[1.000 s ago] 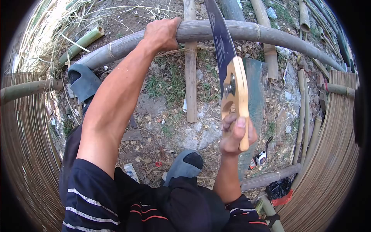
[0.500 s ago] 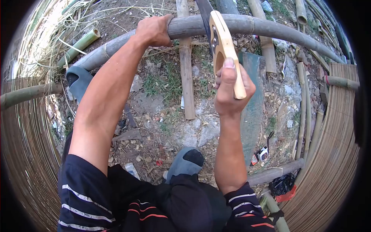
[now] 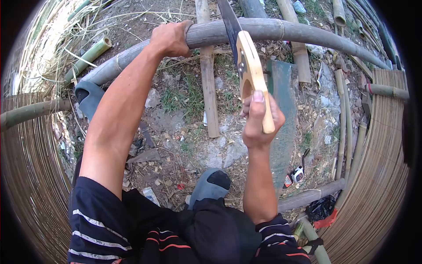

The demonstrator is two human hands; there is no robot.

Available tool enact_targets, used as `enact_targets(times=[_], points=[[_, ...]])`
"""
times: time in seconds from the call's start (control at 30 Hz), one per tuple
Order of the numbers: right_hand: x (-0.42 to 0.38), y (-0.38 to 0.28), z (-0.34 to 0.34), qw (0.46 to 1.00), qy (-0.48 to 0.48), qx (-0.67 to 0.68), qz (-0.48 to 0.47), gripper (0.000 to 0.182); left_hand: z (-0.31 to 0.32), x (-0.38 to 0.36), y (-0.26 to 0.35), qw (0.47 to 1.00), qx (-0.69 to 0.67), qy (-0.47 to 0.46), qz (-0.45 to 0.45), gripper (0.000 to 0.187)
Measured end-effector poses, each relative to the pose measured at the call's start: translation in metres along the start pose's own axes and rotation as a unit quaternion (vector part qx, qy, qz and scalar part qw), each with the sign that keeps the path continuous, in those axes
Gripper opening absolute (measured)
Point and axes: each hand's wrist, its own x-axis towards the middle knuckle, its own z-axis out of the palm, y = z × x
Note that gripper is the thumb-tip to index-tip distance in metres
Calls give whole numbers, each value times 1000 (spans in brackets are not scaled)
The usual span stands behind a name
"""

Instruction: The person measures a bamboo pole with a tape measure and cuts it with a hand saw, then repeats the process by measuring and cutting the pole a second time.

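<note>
Head | left hand (image 3: 170,39) grips pole (image 3: 307,33) | right hand (image 3: 258,125) grasps saw (image 3: 251,55) | blade (image 3: 230,26) forward, long axis seemingly crosswise

Saw blade (image 3: 230,27) cut off by the top edge, left hand's (image 3: 169,39) fingers mostly hidden

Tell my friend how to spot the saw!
Find the long grey bamboo pole curving across the top. At its middle is the handsaw, its handle in the right hand. Unlike the round pole, it has a flat dark blade and pale wooden handle.
</note>
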Motion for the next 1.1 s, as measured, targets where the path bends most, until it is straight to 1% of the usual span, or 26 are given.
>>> enact_targets(times=[0.03,0.07,0.1,0.13,0.23,0.27,0.3,0.33,0.37,0.43,0.47,0.5,0.53,0.57,0.6,0.67,0.7,0.73,0.77,0.83,0.87,0.9,0.93,0.97,1.0,1.1], points=[[-35,3,-25,998,-9,-65,-16,32,0,0,2,1000,-2,-2,6,75],[-73,-6,-47,1000,10,-13,20,38,-5,6,-1,1000,-6,-5,3,74],[-115,-3,-76,1000,11,-3,26,47,-1,8,-4,1000,-13,-18,0,72],[-144,-13,-96,998,23,4,66,50,5,8,-9,1000,-14,-23,-6,72],[-128,-18,-81,999,8,8,54,48,8,11,0,1000,7,-8,-15,71],[-86,-19,-46,996,51,24,71,43,2,5,6,1000,16,-6,-22,71],[-46,2,-27,1000,9,-25,13,47,5,1,7,1000,15,-12,-20,71],[-3,11,0,999,1,-46,7,43,3,4,6,1000,5,-1,-13,71],[28,0,16,1000,-14,-3,26,43,2,3,2,1000,-5,7,-11,71],[8,8,3,998,-23,-53,1,42,-1,5,-5,1000,-11,-2,-7,72],[-25,14,-21,998,-9,-60,-34,30,1,8,-5,1000,-21,-17,2,73],[-63,1,-41,1000,27,9,13,36,-1,15,-3,1000,-23,-11,4,73],[-104,-1,-78,999,-5,-23,38,45,1,19,0,1000,-15,-7,3,74],[-135,-6,-98,998,12,-25,58,48,5,16,0,1000,-4,-9,-4,75],[-131,-4,-94,998,7,-19,60,48,6,12,-2,1000,10,-9,-10,77],[-117,-14,-80,1000,0,-21,10,48,6,7,4,1000,15,-9,-6,74],[-84,-6,-50,999,22,-12,28,48,2,7,7,1000,15,4,-9,71],[-40,7,-27,998,-10,-63,-1,43,5,8,4,1000,8,8,-13,77],[0,20,2,997,4,-71,-27,40,2,8,2,1000,9,11,-9,77],[29,6,24,1000,13,10,-12,29,-2,5,0,1000,-13,-5,6,81],[11,6,7,998,-21,-55,-3,40,-2,6,0,1000,-4,-15,-1,81],[-23,3,-16,995,-25,-92,-15,44,-4,8,-1,1000,-4,-16,0,81],[-65,11,-41,998,-6,-59,-28,48,-5,11,-1,1000,-3,-26,-3,81],[-107,5,-65,999,13,-24,37,50,-2,13,-1,999,-2,-38,-6,82],[-134,13,-88,1000,1,0,-17,49,-1,14,-3,999,-4,-39,-13,82],[-120,-1,-76,999,20,4,26,40,4,10,9,1000,30,9,2,81]])
